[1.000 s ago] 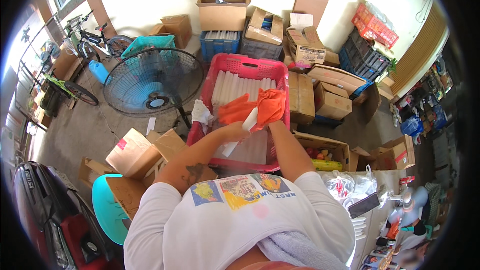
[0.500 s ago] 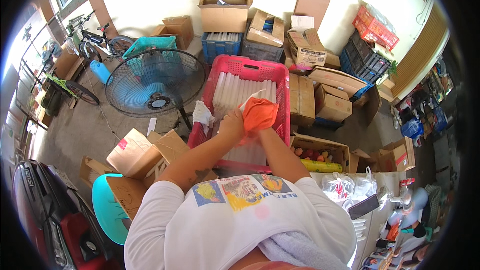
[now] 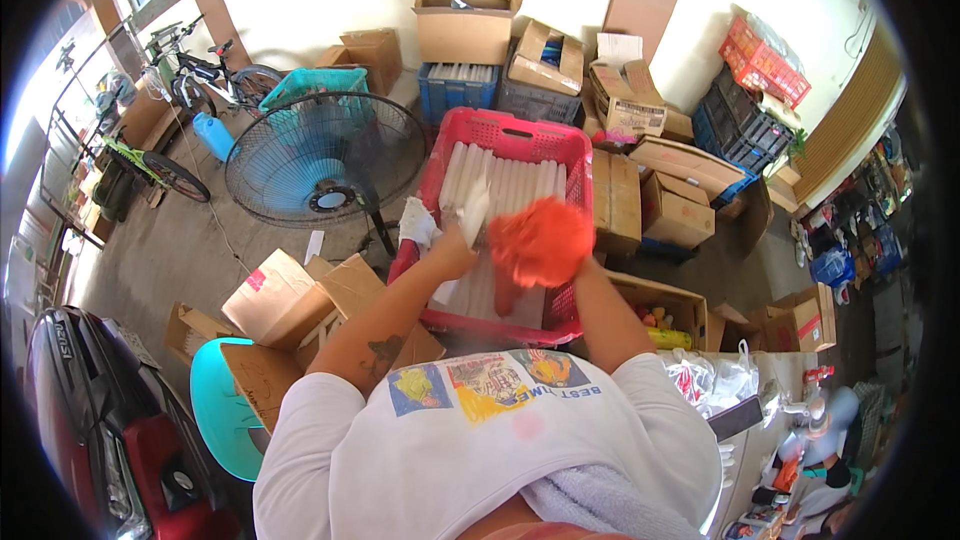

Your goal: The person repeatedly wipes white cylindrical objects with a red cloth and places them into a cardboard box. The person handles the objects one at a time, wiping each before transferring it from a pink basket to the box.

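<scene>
In front of me stands a pink plastic crate [image 3: 578, 150] with rows of white candles [image 3: 520, 178] lying lengthwise in it. My left hand [image 3: 453, 255] is closed around the lower end of one white candle [image 3: 477, 208], held tilted above the crate. To its right, my right hand [image 3: 578, 268] grips a bunched orange cloth [image 3: 540, 238]. The cloth is blurred and covers most of those fingers. Cloth and candle are apart. A white rag [image 3: 416, 223] hangs over the crate's left rim, close to my left hand.
A black-caged fan [image 3: 330, 198] stands left of the crate. Cardboard boxes [image 3: 615, 200] are stacked to the right and behind. Nearer left are opened boxes [image 3: 275, 290] and a turquoise chair [image 3: 215, 410]. At my right, a table holds plastic bags [image 3: 715, 380] and a phone [image 3: 735, 420].
My hands have moved apart: the orange cloth went right and away from the candle, while my left hand drew left, still holding the candle. The view has shifted slightly.
</scene>
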Action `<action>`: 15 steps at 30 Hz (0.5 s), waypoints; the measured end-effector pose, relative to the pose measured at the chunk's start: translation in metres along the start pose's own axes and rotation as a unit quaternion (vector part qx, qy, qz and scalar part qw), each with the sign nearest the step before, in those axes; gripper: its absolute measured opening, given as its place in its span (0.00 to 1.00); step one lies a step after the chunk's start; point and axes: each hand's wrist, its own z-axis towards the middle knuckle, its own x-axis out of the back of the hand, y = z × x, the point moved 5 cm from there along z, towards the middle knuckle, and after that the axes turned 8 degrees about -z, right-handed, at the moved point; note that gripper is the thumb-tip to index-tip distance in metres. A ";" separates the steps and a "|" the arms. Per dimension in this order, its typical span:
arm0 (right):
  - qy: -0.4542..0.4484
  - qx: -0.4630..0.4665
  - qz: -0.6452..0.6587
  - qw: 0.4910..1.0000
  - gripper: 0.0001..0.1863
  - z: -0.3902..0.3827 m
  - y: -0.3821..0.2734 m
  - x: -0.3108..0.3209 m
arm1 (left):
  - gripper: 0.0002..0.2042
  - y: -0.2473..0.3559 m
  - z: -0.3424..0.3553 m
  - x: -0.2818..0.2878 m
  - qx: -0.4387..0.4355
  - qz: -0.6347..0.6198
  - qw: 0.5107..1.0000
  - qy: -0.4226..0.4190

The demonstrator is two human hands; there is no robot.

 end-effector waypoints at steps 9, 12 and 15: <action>0.030 -0.003 0.003 1.000 0.11 0.008 0.009 -0.020 | 0.12 0.008 0.014 -0.026 -0.145 -0.152 0.975 -0.069; 0.232 -0.170 -0.156 0.945 0.12 0.027 0.016 -0.024 | 0.24 0.047 -0.008 -0.060 -0.445 0.089 0.891 -0.016; 0.333 -0.255 -0.160 0.893 0.12 0.031 0.039 -0.039 | 0.38 0.014 -0.007 -0.081 -0.034 0.223 0.971 -0.079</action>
